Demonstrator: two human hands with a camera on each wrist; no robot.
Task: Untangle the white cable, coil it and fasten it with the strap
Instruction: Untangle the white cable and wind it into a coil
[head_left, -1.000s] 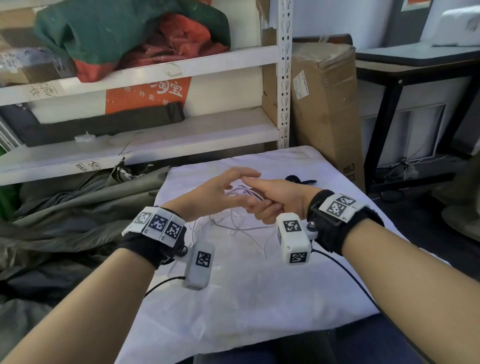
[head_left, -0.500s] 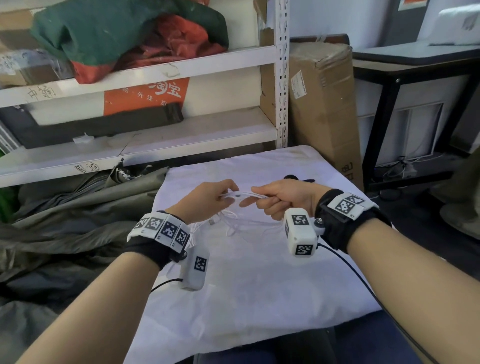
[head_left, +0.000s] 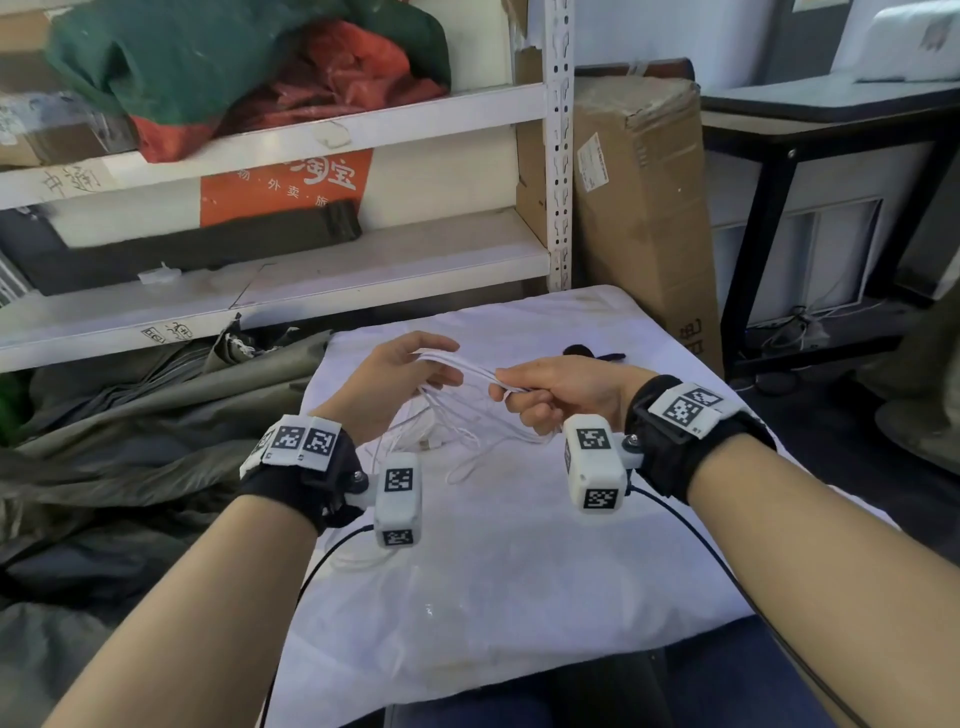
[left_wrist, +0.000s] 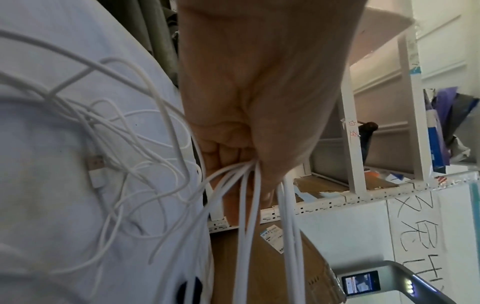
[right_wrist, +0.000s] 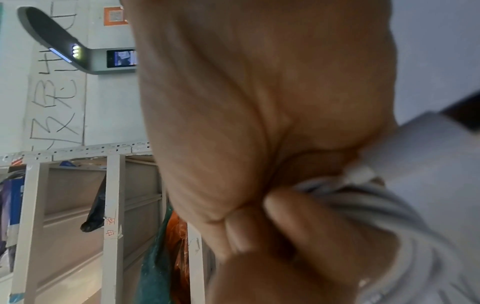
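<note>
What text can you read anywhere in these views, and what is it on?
"淘宝": orange banner on the shelf unit, head view; smaller white characters below read roughly "外卖 旅".
Handwritten black characters: white panel in the left wrist view; too distorted to read surely.
Handwritten marks on the shelf edges: unclear.
Shipping label on the cardboard box: too small.
Square coded markers on the wrist camera: patterns, not text.
</note>
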